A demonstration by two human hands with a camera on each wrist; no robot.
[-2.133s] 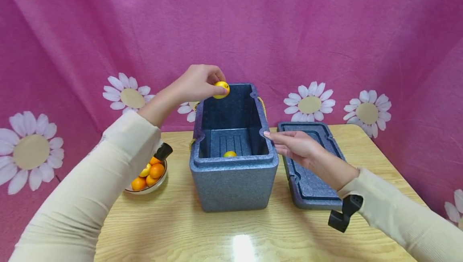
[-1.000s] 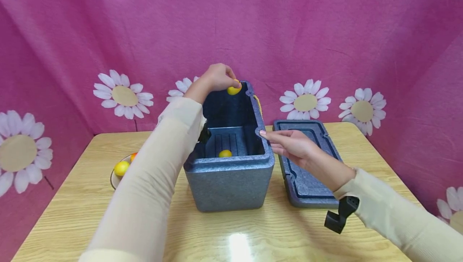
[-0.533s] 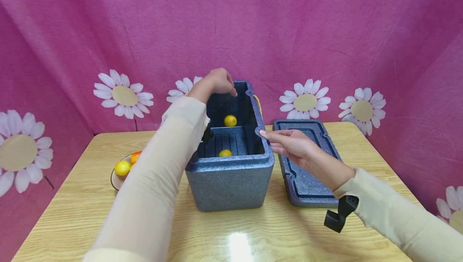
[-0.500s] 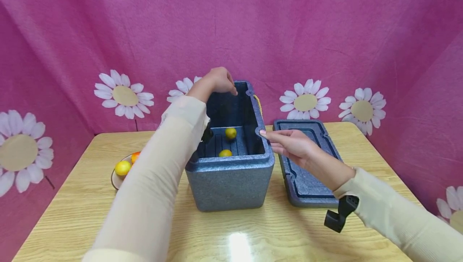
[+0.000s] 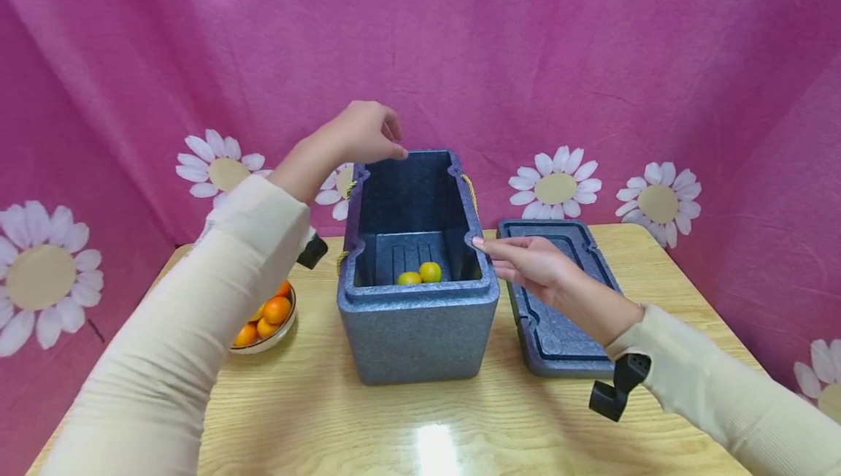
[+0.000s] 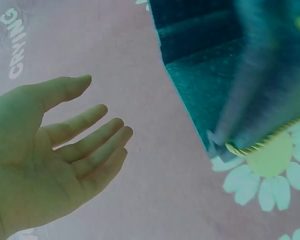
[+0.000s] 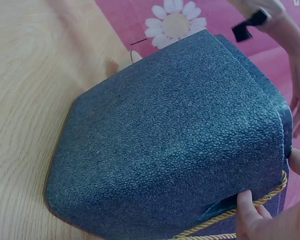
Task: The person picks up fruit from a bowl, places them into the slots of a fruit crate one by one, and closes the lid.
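A dark grey foam box (image 5: pixel 420 344) stands uncovered on the table. Two lemons (image 5: pixel 430 272) lie side by side on its floor at the near end. My left hand (image 5: pixel 364 133) hovers above the box's far left corner, holding nothing; in the left wrist view its fingers (image 6: pixel 90 145) are spread and relaxed. At the box's right side, my right hand (image 5: pixel 535 264) grips the wall, thumb on the rim. The right wrist view shows a fingertip on the outer wall by the yellow rope handle (image 7: pixel 215 218).
Left of the box, a bowl (image 5: pixel 284 331) of oranges (image 5: pixel 277 309) and other fruit is partly hidden by the left sleeve. The box's grey lid (image 5: pixel 578 368) lies to the right, under the right forearm. A pink curtain (image 5: pixel 460 45) with daisies hangs behind the wooden table (image 5: pixel 328 417).
My left hand carried a lemon over the box and let it go. The lemon dropped, then rolled nearer beside the other one. My left hand has since drawn back up and left; my right stays put.
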